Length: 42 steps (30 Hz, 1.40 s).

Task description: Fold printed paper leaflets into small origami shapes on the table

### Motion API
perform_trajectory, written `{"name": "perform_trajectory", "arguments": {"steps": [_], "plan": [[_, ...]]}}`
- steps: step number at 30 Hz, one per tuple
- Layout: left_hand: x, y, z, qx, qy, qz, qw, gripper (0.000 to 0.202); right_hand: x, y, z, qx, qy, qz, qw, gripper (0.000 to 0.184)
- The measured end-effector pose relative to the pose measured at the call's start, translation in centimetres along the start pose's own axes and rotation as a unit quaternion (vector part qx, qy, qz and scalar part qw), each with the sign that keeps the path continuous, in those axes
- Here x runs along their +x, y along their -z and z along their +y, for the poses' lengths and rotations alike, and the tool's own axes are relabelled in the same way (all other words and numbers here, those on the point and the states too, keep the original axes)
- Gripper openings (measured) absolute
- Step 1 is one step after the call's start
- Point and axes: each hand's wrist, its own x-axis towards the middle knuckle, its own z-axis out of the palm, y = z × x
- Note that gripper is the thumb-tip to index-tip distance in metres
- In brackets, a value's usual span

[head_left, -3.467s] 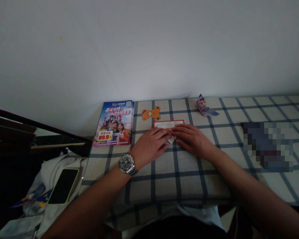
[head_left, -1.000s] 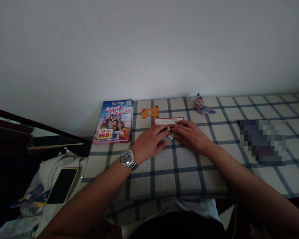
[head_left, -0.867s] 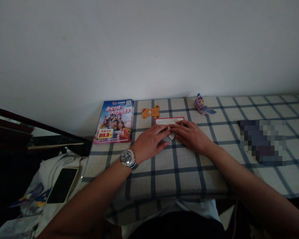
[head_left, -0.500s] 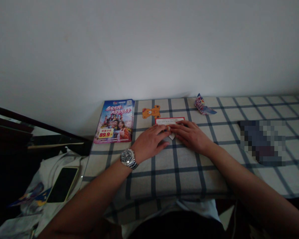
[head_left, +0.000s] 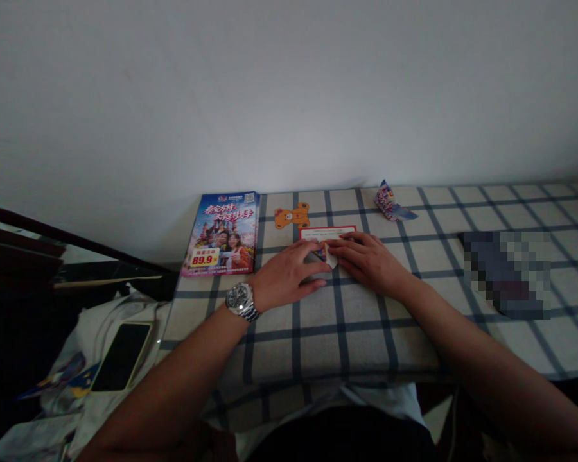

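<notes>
Left hand [head_left: 286,273] arches over the work with its fingers loosely spread; the fingertips touch the small folded paper [head_left: 332,260], the thumb stands apart, and nothing looks clenched. Right hand [head_left: 373,264] has its fingers bent low together over the paper's other side; its fingertips overlap the work, so whether it pinches or only presses cannot be told.

The folded paper lies on the checked tablecloth [head_left: 366,340], between the hands, showing a white face and a bluish printed patch. Taking it as the dial's centre, with twelve toward the wall, a red-edged printed card [head_left: 327,231] sits at twelve, a bear cutout [head_left: 291,216] between ten and eleven, a flyer stack [head_left: 221,234] between nine and ten, and a crumpled flyer [head_left: 390,202] between one and two.

It should prove very light, springy at the creases, perhaps slick on the printed face, and easily dented or torn at its points. Best hold: flat fingertips along the folded edges at three and nine, not the tip.
</notes>
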Motion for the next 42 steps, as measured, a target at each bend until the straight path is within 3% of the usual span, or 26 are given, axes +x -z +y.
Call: {"name": "perform_trajectory", "arguments": {"steps": [42], "plan": [[-0.03, 0.53, -0.05, -0.020, 0.008, -0.017, 1.000, 0.033, -0.14, -0.13, -0.14, 0.005, -0.004, 0.003, 1.000, 0.038]]}}
